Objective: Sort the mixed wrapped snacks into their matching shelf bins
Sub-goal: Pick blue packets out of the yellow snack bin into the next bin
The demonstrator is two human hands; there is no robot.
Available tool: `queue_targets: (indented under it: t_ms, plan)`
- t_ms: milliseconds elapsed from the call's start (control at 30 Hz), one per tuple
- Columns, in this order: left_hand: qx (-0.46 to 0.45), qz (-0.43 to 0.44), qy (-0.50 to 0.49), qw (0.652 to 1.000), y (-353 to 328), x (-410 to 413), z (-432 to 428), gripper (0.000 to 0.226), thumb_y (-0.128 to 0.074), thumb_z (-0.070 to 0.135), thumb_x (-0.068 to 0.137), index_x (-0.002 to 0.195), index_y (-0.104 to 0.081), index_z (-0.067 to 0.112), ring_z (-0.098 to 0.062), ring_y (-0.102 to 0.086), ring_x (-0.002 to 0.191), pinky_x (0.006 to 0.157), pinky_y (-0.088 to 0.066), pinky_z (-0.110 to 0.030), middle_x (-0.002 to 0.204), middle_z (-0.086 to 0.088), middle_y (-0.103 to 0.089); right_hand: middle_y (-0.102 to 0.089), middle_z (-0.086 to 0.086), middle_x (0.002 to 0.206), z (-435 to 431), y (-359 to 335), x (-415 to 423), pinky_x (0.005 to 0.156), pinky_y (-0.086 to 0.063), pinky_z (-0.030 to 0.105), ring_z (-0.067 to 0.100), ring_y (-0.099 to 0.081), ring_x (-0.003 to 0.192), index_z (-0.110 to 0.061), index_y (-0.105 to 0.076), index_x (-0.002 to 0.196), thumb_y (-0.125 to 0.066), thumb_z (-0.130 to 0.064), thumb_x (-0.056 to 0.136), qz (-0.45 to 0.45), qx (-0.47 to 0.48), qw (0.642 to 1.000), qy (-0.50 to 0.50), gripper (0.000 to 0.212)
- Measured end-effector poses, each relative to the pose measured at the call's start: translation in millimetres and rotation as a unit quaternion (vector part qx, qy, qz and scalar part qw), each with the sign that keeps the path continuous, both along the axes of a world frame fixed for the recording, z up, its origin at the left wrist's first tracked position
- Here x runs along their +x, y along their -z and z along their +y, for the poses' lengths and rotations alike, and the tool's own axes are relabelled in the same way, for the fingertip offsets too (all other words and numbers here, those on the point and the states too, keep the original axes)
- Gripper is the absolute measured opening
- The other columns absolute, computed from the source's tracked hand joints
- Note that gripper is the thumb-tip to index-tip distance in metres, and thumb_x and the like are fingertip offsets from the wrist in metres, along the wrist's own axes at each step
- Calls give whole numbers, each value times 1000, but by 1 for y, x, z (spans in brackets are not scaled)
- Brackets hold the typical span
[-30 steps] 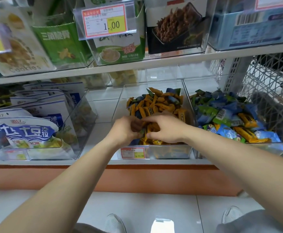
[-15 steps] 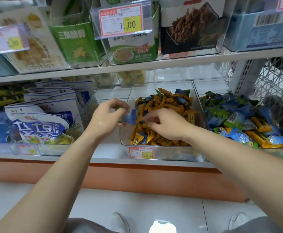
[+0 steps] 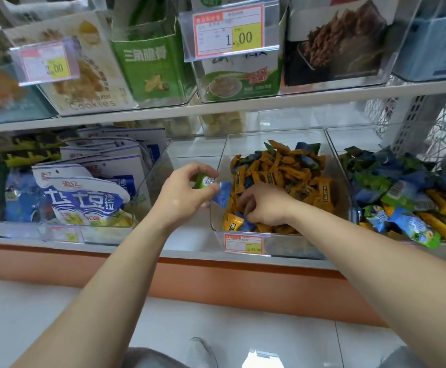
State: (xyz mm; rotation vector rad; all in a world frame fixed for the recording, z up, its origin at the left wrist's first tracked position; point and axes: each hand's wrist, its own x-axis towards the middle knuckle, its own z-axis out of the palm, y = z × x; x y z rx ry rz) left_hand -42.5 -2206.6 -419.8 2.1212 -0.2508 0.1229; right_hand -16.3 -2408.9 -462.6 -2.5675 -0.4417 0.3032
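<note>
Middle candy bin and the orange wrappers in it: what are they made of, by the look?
Middle bin: clear rigid plastic, probably acrylic; see-through, glossy, with stiff straight walls. Orange wrappers: likely thin printed plastic film; crinkled, slight sheen, flared sealed ends.

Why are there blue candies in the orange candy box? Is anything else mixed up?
Yes. Blue wrappers sit among the orange snacks in the middle bin, and the right bin is a jumble of blue, green and orange packets. The left hand pinches a green snack and a blue snack.
</note>
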Motion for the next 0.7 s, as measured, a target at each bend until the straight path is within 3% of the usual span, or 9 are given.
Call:
queue_targets:
  t_ms: [133,200,333,467,533,600,700]
  plan:
    - [-27,17,-2,999,-5,-1,-5,23,-74,15,87,108,-66,18,-24,-72,88,71,-63,-40,103,-9,-67,-71,-4,98,-11,-19,-8,78,-56,31,12,-65,91,-20,-74,107,-68,-13,83,-71,86,993,40,25]
    - [-43,24,2,999,-6,-3,-11,24,-73,16,87,110,-65,19,-24,-73,87,76,-62,-43,102,-8,-67,-69,-8,98,-22,-32,-14,76,-52,23,5,-62,90,-21,-74,106,-63,-12,88,-95,160,980,68,23]
    - [-53,40,20,998,-6,-9,-31,40,-77,27,84,120,-62,19,-18,-68,100,88,-58,-44,111,3,-66,-70,-4,101,-34,-46,-30,71,-60,25,8,-66,93,-17,-72,110,-57,-8,95,-38,299,948,97,23]
    - [-36,37,14,999,-4,-10,-47,53,-80,39,78,124,-60,21,-16,-62,111,95,-53,-38,119,2,-64,-68,-10,101,-39,-45,-39,62,-51,14,5,-64,93,-27,-70,107,-56,-12,98,-39,298,950,88,23]
    - [-34,33,0,999,-3,-9,-51,55,-79,41,78,125,-60,22,-13,-61,109,88,-53,-29,120,3,-64,-67,-14,101,-45,-45,-41,66,-46,12,0,-61,94,-33,-68,102,-57,-13,97,-56,263,959,92,23]
    - [-14,16,-21,1000,-3,-9,-54,52,-79,41,79,124,-60,25,-9,-59,104,77,-45,-14,117,7,-63,-66,-19,100,-55,-45,-42,71,-44,13,-4,-59,93,-37,-67,98,-58,-14,97,-70,241,962,105,24]
    - [-25,33,21,999,-3,-11,-67,53,-82,40,77,123,-59,27,1,-61,100,74,-46,-11,113,12,-65,-69,-18,96,-68,-44,-43,75,-49,22,-1,-62,90,-34,-72,99,-60,-16,96,-78,273,951,126,21]
